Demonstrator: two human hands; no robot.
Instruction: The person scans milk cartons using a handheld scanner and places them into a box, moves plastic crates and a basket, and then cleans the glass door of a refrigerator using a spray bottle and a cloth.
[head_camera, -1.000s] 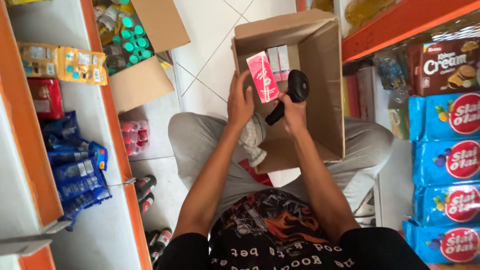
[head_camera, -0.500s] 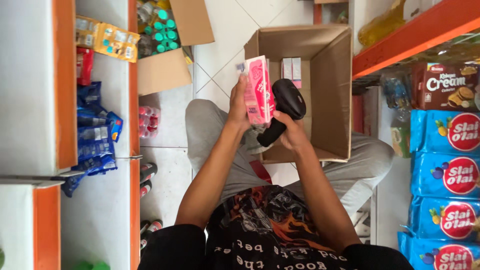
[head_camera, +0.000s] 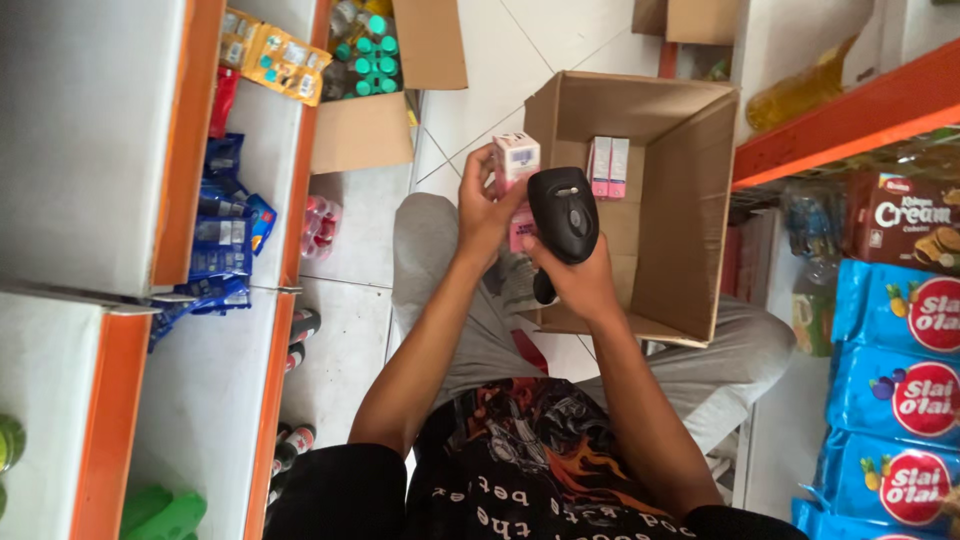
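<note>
pink-white carton (head_camera: 515, 165) above lap | two pink cartons (head_camera: 608, 167) in brown box (head_camera: 690, 200) | blue packs (head_camera: 890, 320) right shelf

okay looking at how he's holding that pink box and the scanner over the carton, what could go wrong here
The left hand pinches the pink box by its edges above the open cardboard carton, so it could slip and drop in. The right hand holds the black scanner almost against the box, so they may knock together. The carton leans on the person's lap and might tip.
</note>
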